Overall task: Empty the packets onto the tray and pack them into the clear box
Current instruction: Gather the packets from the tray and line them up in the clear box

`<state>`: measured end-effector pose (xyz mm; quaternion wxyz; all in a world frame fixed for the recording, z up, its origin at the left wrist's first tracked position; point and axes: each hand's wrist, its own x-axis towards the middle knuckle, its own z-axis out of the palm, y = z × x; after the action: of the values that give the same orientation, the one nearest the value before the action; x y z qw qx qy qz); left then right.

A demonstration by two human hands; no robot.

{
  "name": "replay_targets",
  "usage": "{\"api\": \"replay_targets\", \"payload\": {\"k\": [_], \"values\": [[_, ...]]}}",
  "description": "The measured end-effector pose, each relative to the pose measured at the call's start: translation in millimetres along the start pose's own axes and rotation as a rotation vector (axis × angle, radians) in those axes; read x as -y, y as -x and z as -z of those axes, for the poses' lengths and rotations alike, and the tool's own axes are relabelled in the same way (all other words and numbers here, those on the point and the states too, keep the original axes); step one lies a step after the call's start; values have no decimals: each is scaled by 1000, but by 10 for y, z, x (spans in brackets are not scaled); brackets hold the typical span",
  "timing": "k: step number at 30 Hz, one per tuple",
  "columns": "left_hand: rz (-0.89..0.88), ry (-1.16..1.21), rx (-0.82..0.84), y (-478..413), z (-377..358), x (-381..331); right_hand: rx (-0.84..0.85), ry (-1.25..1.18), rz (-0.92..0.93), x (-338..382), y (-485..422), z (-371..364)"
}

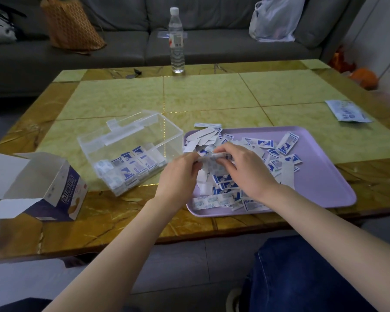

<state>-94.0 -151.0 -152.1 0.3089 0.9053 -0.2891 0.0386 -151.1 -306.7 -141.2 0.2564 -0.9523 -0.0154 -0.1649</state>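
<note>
Both hands meet over the near-left part of a lilac tray (324, 176), the left hand (180, 170) and the right hand (245, 170) each closed in a pinch on opposite ends of a small stack of packets (212, 157), apparently squaring them into a neat bundle so they will slot in together rather than one at a time. Beneath and around the hands, the loose packets (277, 154) lie heaped in the tray, blue-and-white faces mixed with blank backs, a few spilling over its far-left rim; the raised rim seems meant to keep the heap from scattering across the bench (212, 97). Just beside the tray's left edge stands the clear box (131, 149), open at the top, with its opening seemingly turned toward the person, and already holding rows of packets stood on edge along its near side, which suggests the packing is well under way while plenty remains in the tray. Farther left an opened cardboard carton (54, 190) lies on its side, flaps spread, probably the emptied source. Well apart at the bench's right edge lies a flat pouch (347, 111); a water bottle (176, 41) stands at the far edge, before a grey sofa (122, 41).
</note>
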Motion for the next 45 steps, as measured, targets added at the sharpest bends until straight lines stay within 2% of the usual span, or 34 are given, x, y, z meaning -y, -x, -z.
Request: {"api": "replay_targets", "payload": {"k": [7,15,19,24,29,33,37,40,45], "values": [[140,241,-26,29,-9,-17,86,-109,-183,-34,-6,-56],[215,372,-108,-35,88,-35,-87,-200,-320,-40,-147,49],[263,409,-127,-75,82,-10,-83,-403,-425,-26,-165,56],[280,357,-146,-60,93,-15,-139,-385,-416,-3,-149,38],[246,339,-75,-50,145,-9,-172,-302,-398,-15,-152,47],[259,310,-140,-139,133,12,-243,-278,-397,-1,-183,84],[234,317,-158,-205,144,-70,-179,-500,-424,70,-221,110],[227,320,-111,-201,145,-173,-141,-688,-439,115,-236,100],[248,442,3,-156,92,-253,-155,-871,-524,88,-246,39]]}}
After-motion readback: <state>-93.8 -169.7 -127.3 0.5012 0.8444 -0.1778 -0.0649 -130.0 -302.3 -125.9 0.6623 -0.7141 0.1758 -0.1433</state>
